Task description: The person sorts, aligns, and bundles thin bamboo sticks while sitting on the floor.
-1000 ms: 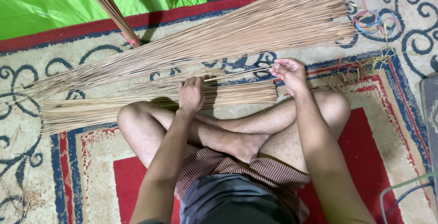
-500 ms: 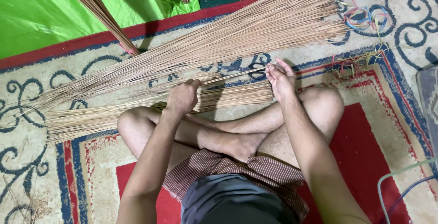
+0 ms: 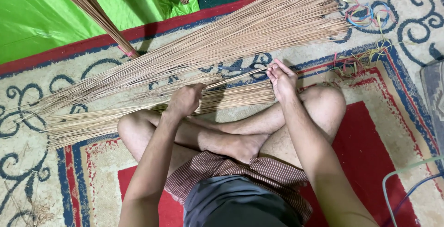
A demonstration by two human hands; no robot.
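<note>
We see the left hand (image 3: 186,100) grip closed on the thin stick bundle (image 3: 92,120). The right hand (image 3: 281,80) grip pinches a few sticks (image 3: 236,76). A larger stick pile (image 3: 240,32) lies just beyond both.

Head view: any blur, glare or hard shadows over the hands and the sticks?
Head view: evenly lit and sharp; left hand and right hand on the stick bundle are crisp; soft shadows under them; mild sheen on the green sheet.
</note>
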